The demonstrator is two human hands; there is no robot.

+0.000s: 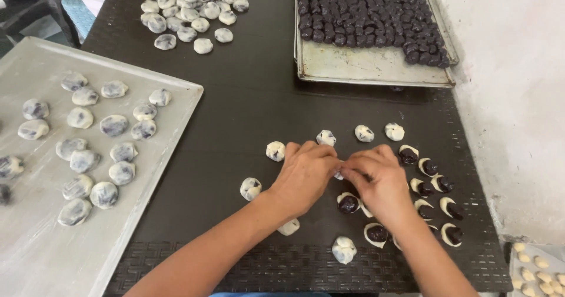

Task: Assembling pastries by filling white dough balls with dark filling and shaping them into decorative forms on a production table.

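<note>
i see both hands meeting just right of the frame's centre, over the dark mat [259,108]. the left hand [305,176] and the right hand [376,179] press their fingertips together around one small dough piece [338,175], of which only a pale sliver shows between them; both are pinched on it, neither is loose. the piece sits just above the mat, in the gap between the two hands.

right of the hands, at centre right, lie the open dough cups with dark filling [438,184], each a pale disc with a dark ball on it, not yet closed. around the hands, in a loose arc, sit the closed dough balls [325,137], and more lie on the floured tray [35,256] at the left. a pile of finished balls [191,8] is at the upper centre, and the baking tray of dark filling balls [376,67] at the upper right.

my worry: the dough looks thin, since dark shows through many closed pieces, so a hard pinch could tear it and let filling out. the right wrist hangs right over the open cups, and a low drop could squash one. the seam, hidden from me, could stay open.
</note>
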